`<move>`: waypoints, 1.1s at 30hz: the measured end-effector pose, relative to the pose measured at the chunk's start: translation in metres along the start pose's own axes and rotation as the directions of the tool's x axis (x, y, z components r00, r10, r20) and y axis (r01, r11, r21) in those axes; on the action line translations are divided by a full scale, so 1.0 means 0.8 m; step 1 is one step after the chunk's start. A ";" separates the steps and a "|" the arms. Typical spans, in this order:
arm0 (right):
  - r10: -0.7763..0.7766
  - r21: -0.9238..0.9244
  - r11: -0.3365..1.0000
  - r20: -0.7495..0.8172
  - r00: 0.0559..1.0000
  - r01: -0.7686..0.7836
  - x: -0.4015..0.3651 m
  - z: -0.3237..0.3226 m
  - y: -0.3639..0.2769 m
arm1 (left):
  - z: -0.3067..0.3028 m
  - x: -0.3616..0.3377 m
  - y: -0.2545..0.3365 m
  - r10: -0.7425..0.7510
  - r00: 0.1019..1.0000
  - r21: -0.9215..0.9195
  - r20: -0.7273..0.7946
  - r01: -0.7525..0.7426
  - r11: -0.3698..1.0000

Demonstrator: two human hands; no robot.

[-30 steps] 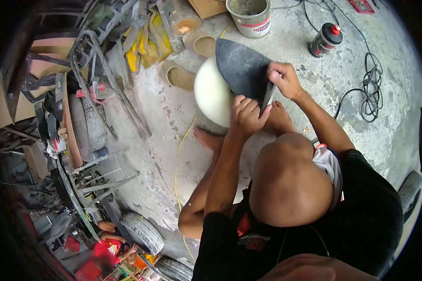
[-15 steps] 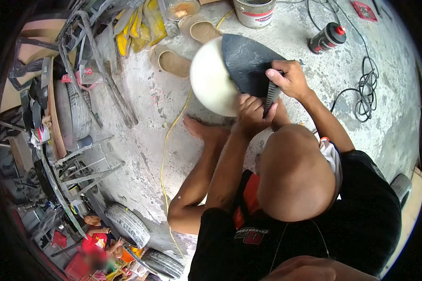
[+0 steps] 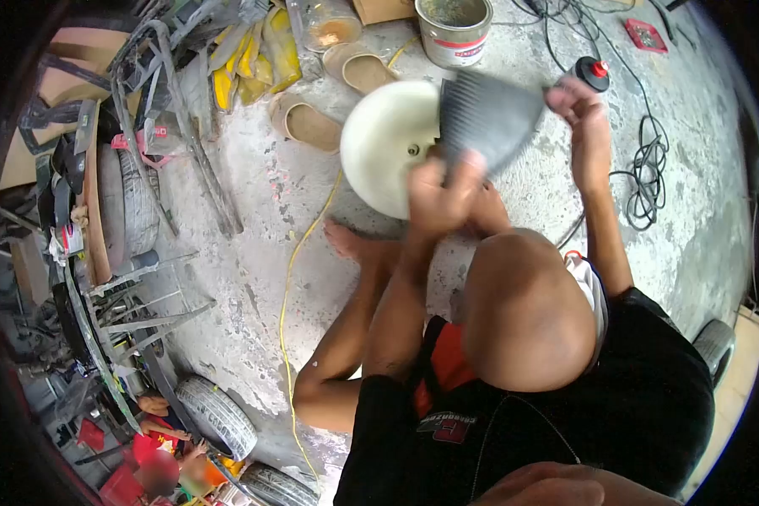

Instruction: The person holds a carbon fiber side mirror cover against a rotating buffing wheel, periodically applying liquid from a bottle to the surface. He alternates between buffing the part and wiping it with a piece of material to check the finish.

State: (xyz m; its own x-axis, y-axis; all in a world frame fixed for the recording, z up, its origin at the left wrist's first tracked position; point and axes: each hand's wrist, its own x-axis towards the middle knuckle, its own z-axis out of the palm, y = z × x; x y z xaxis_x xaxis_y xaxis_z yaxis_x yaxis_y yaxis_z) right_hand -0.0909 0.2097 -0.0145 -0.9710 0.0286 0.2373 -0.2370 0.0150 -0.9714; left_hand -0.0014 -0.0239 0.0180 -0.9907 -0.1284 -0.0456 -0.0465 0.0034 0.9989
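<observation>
My left hand is closed on the near edge of a dark grey curved panel with a ribbed surface, blurred by motion. My right hand is raised just right of the panel, apart from it. Its fingers are blurred but look loosely spread, with nothing visible in them. Partly beneath the panel is a pale round disc-like top with a small dark fitting near its middle. Just beyond my right fingers stands a dark bottle with a red cap, partly hidden.
An open paint can and a pair of tan clogs are ahead. A yellow cord crosses the concrete floor; black cable lies coiled at right. Metal frames, tyres and another person are at left.
My right hand has let go of the panel and moved right. The panel has turned in my left hand, showing its ribbed surface and uncovering more of the pale disc.
</observation>
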 end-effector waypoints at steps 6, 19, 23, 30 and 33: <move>0.175 -0.029 0.984 0.029 0.984 -0.174 -0.012 -0.015 -0.049 | -0.092 0.027 0.020 0.136 0.970 -0.973 0.201 0.213 -0.083; 0.294 0.166 0.912 0.372 0.881 -0.374 -0.050 0.038 -0.052 | -0.051 -0.034 0.024 -0.101 0.967 -0.898 -0.233 -0.175 0.404; 0.210 0.097 0.965 0.285 0.935 -0.246 -0.038 0.030 -0.063 | -0.042 -0.039 0.053 -0.212 0.913 -0.858 -0.349 -0.220 0.465; -0.075 0.082 0.995 0.266 0.961 0.055 -0.003 0.031 -0.040 | -0.029 -0.006 0.000 0.590 0.750 0.539 0.297 -0.642 0.545; -0.044 0.081 0.997 0.401 0.915 0.012 0.006 0.037 0.042 | -0.015 0.007 -0.051 0.614 0.635 0.539 0.468 -0.756 0.371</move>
State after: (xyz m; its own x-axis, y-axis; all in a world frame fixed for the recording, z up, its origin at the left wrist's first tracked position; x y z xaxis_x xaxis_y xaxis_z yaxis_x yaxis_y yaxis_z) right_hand -0.1041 0.1805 -0.0463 -0.8907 -0.3753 0.2565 -0.2503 -0.0660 -0.9659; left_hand -0.0035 -0.0368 -0.0231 -0.7178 0.3847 0.5803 0.6627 0.6330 0.4002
